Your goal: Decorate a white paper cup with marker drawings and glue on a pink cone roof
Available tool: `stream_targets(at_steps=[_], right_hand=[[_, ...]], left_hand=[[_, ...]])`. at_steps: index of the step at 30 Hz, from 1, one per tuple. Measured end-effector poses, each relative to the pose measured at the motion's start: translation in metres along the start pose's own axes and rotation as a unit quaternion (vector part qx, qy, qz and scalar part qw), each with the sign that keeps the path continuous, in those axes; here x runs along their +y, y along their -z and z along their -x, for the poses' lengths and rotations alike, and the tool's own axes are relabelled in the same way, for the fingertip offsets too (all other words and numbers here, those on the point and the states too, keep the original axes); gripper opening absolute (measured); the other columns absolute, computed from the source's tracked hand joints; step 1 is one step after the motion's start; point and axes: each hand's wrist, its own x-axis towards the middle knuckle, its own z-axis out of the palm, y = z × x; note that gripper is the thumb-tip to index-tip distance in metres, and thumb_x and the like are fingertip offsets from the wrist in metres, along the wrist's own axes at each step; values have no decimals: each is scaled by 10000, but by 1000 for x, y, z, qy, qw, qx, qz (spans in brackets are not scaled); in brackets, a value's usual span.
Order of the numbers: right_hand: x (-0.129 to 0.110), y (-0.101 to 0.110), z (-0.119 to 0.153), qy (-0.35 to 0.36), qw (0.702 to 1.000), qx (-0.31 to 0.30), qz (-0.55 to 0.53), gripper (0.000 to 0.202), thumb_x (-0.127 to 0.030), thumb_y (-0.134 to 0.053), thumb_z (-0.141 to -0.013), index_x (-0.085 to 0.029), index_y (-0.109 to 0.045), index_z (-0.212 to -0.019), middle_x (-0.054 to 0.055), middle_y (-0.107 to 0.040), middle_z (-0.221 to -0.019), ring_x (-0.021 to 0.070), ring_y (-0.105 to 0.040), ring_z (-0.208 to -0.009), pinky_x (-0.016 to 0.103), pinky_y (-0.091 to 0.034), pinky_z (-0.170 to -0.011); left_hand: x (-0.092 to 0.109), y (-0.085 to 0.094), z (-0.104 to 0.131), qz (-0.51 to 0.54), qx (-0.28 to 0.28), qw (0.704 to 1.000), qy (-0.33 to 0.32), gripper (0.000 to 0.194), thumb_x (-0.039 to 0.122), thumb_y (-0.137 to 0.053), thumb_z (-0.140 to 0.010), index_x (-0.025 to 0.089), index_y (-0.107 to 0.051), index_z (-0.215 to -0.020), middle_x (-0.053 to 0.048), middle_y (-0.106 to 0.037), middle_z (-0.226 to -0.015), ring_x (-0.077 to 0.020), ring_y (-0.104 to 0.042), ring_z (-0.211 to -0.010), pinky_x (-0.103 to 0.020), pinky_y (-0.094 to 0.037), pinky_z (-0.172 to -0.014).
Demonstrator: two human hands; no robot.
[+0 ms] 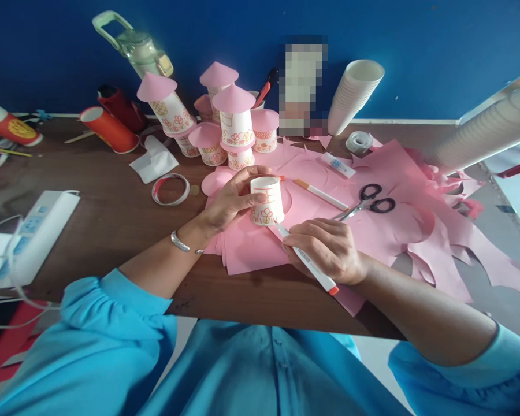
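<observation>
My left hand [238, 199] grips a white paper cup [266, 216], fingers behind it and thumb on its front. Orange flowers, grass and a window-like grid are drawn on the cup's side. A white marker with an orange end [314, 268] is pinched in my right hand [327, 248], its tip close to the cup's lower edge; whether it touches I cannot tell. Beneath both hands lie sheets of pink paper [253, 254]. Another orange and white marker [323, 195] rests on the paper just beyond my right hand, beside black-handled scissors [366, 202].
Decorated cup towers with pink cone roofs [234, 115] stand at the back. Stacked white cups [355, 95], clear tape [359, 142] and a glue stick [338, 165] are behind the paper. A tape ring [170, 189] and power strip [39, 231] lie left; pink scraps [442, 248] spread right.
</observation>
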Motion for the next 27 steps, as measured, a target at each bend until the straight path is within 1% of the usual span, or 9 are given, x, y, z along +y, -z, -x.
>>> stream_targets(at_steps=[5, 9, 11, 20, 23, 25, 27], right_hand=[[2, -1, 1, -4, 1000, -4, -4, 117, -83, -660, -982, -181, -606, -1015, 1, -708, -778, 126, -645, -617, 268, -509, -539], [4, 0, 1, -11, 1000, -15, -6, 109, -95, -645, -998, -188, -611, -1044, 0, -718, -791, 136, -660, -639, 269, -520, -562], [5, 0, 1, -12, 1000, -19, -4, 106, -101, -643, -1003, -185, -614, -1059, 7, -728, -806, 142, -671, -655, 271, -532, -576], [5, -1, 1, -13, 1000, -20, -5, 119, -89, -645, -1003, -180, -622, -1075, 21, -749, -841, 148, -688, -681, 278, -553, -586], [6, -1, 1, -6, 1000, -23, -10, 113, -79, -645, -1002, -161, -625, -1078, 31, -751, -847, 150, -685, -677, 284, -546, -580], [6, 0, 0, -4, 1000, -26, -11, 98, -82, -631, -1015, -159, -624, -1075, 31, -749, -849, 145, -678, -672, 283, -538, -580], [6, 0, 0, -7, 1000, -28, -8, 91, -99, -599, -1042, -181, -619, -1075, 19, -747, -856, 137, -675, -672, 277, -535, -588]], left_hand=[[2, -2, 1, 17, 2, 1000, 13, 523, 313, -902, -801, 207, -659, -1251, -110, -755, -1313, -228, -698, -1123, -317, -562, -848], [4, -3, 3, 26, 0, 999, 28, 511, 303, -900, -806, 202, -661, -1247, -126, -742, -1367, -219, -702, -1088, -306, -553, -810], [5, -4, 3, 28, 2, 999, 31, 512, 300, -904, -800, 203, -668, -1243, -123, -734, -1385, -219, -702, -1086, -307, -554, -815], [4, -4, 3, 26, -7, 999, 33, 482, 298, -898, -815, 209, -682, -1236, -117, -731, -1389, -216, -707, -1080, -302, -557, -828], [4, -4, 3, 26, -9, 999, 30, 477, 286, -897, -815, 209, -683, -1234, -116, -730, -1391, -217, -704, -1091, -299, -556, -831], [4, -4, 3, 26, -8, 999, 29, 473, 280, -895, -817, 209, -684, -1234, -114, -732, -1387, -217, -703, -1096, -298, -556, -832], [4, -3, 3, 26, -7, 999, 31, 470, 281, -891, -820, 212, -684, -1237, -111, -734, -1384, -219, -705, -1097, -303, -557, -836]])
